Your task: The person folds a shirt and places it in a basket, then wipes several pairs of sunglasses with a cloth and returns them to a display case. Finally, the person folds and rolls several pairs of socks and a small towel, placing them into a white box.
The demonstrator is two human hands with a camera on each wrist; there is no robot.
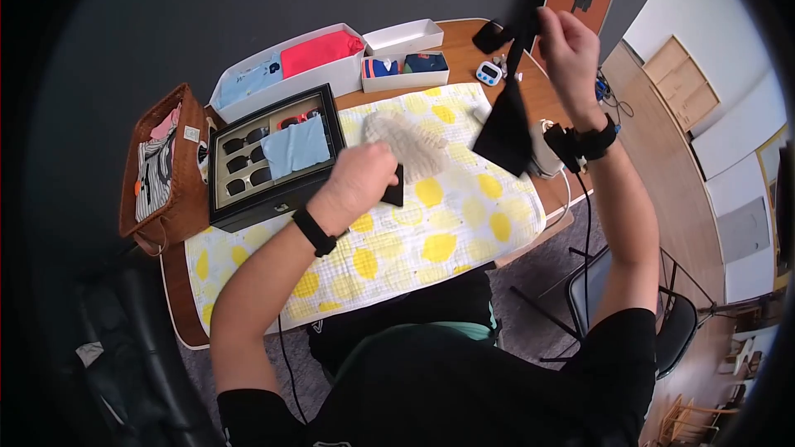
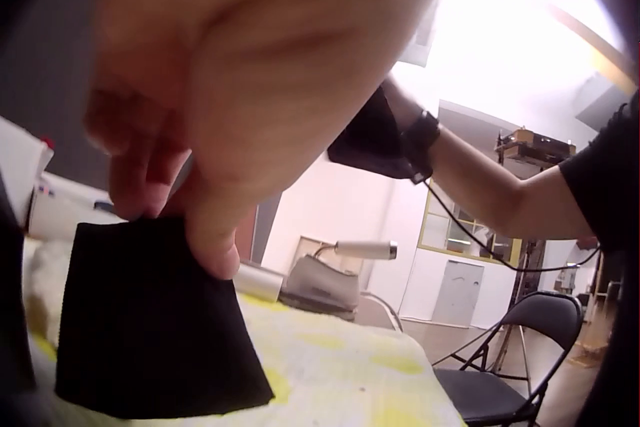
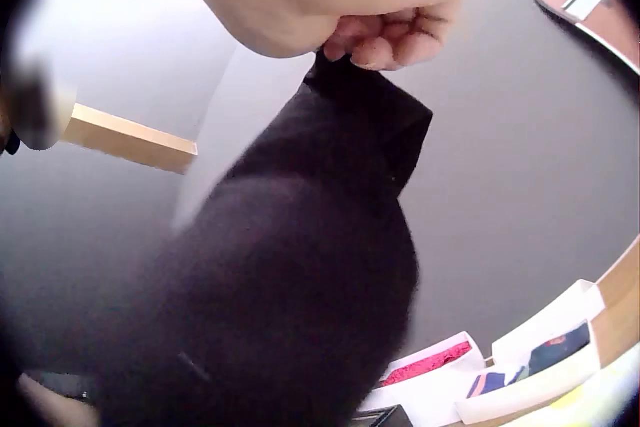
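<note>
My raised right hand point(image 1: 571, 58) pinches one end of a long black cloth point(image 1: 507, 128). The cloth hangs down over the right side of the table and widens toward its lower end; its motion blurs it in the right wrist view. My left hand point(image 1: 360, 178) holds a smaller black cloth point(image 2: 155, 322) by its top edge, with thumb and fingers. This piece hangs flat with straight edges, low over the lemon-print cloth point(image 1: 439, 244). Just beyond the left hand lies a blurred beige textured fabric point(image 1: 414, 145).
At left stand a black sunglasses case point(image 1: 273, 211) with a light blue cloth point(image 1: 294, 147) on it, and a brown basket point(image 1: 178, 174) of clothes. White boxes point(image 1: 406, 81) line the back. A white timer point(image 1: 489, 73) and a corded white appliance point(image 1: 546, 153) are at right.
</note>
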